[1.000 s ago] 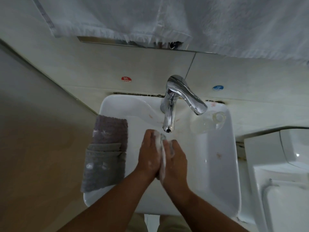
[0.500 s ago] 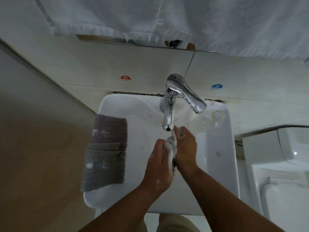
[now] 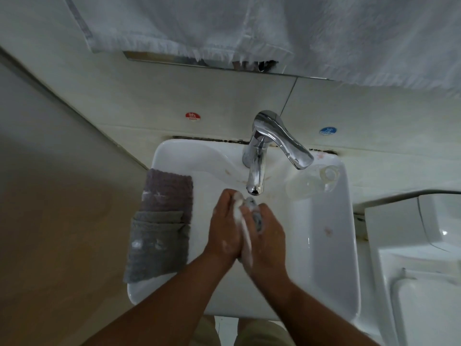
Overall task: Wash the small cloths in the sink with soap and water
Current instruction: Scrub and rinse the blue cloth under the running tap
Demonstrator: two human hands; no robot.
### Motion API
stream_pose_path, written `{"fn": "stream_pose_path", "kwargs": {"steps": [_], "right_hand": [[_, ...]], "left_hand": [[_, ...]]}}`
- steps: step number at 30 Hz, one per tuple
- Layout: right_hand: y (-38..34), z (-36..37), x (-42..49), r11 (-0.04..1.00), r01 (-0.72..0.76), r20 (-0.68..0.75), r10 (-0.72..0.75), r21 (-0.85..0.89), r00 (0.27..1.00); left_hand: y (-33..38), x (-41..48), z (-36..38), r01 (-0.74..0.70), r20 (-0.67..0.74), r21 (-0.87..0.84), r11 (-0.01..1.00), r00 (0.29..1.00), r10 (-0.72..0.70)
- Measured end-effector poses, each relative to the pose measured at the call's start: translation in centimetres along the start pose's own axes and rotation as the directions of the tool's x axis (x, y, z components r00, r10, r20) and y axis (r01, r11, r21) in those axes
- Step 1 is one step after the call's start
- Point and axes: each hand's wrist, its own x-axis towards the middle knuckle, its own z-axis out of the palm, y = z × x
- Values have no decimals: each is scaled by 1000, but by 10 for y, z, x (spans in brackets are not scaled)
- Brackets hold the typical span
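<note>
Over the white sink (image 3: 331, 260), just below the spout of the chrome faucet (image 3: 255, 174), my two hands meet palm to palm. A small grey cloth (image 3: 257, 217) is squeezed between them, and white soap foam (image 3: 244, 227) runs along the seam. My right hand (image 3: 268, 239) curls its fingers round the cloth. My left hand (image 3: 224, 229) presses flat against it, fingers pointing toward the spout. Most of the cloth is hidden between the palms. I see no water stream.
Two folded grey cloths (image 3: 159, 226) hang over the sink's left rim. A clear glass object (image 3: 309, 182) lies at the back right of the sink. White towels (image 3: 249, 23) hang overhead. A white toilet tank (image 3: 411, 245) stands right, a wall panel close on the left.
My left hand slid forward toward the spout and my right hand drew back, so both now lie level again. The cloth stays between them and the camera has shifted slightly.
</note>
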Motion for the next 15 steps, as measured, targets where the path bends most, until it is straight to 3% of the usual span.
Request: {"fn": "stream_pose_path", "kwargs": {"steps": [2,5,9,13,15], "right_hand": [[5,-7,30,996,-84,-63,81,-36,995],[19,-13,37,990,-114,-183,128,82,975],[19,6,-12,992,-90,-56,95,91,994],[42,-3,40,953,-290,-81,298,92,951],[43,-5,37,958,-279,-77,284,65,956]], "left_hand": [[-6,-16,6,-55,28,109,993,998,52],[-1,-28,9,-35,149,98,995,989,20],[-8,6,1,46,-35,198,979,999,-39],[-6,-29,10,36,162,161,986,985,-62],[-6,-27,8,-9,150,211,977,988,-23]]}}
